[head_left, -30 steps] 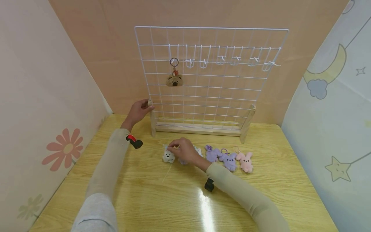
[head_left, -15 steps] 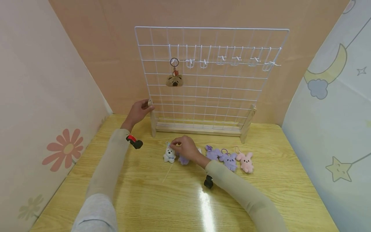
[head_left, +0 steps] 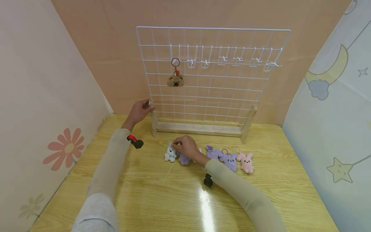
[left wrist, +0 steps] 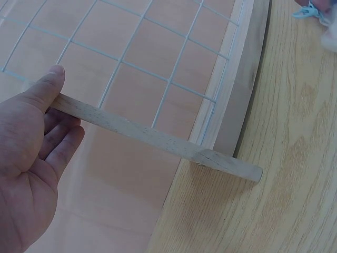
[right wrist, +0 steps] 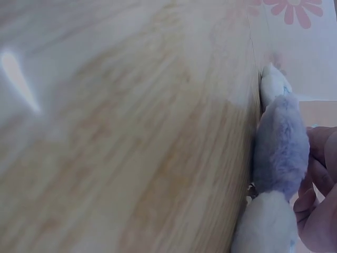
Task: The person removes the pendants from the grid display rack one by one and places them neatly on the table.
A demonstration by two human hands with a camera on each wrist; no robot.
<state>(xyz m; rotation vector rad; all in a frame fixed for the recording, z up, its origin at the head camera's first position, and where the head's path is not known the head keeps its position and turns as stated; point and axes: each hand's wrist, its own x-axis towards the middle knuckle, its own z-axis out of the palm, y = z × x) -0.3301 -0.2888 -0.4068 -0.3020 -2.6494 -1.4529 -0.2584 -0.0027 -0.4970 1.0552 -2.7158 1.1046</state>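
At the left end of the white wire grid rack (head_left: pixel 203 86), my left hand (head_left: pixel 138 112) grips the top of the wooden side post (left wrist: pixel 131 129), thumb on one side and fingers on the other. My right hand (head_left: pixel 186 148) pinches the light blue loop (left wrist: pixel 310 11) at the top of a white plush dog keychain (head_left: pixel 170 155) with a blue bow. The dog lies on the table. Right under that hand is a fluffy purple plush (right wrist: pixel 283 145), and another white plush (right wrist: pixel 266 226) is mostly hidden behind the hand in the head view.
A brown bear-face keychain (head_left: pixel 175 80) hangs from the leftmost hook; several white hooks (head_left: pixel 222 60) line the grid to its right. On the table (head_left: pixel 162 199) lie two purple plushes (head_left: pixel 230 161) and a pink bunny plush (head_left: pixel 247 163). Walls stand on three sides.
My right hand has shifted slightly right and away from me, and the white dog plush has moved a little with it, showing its bow. The left hand stays on the post.
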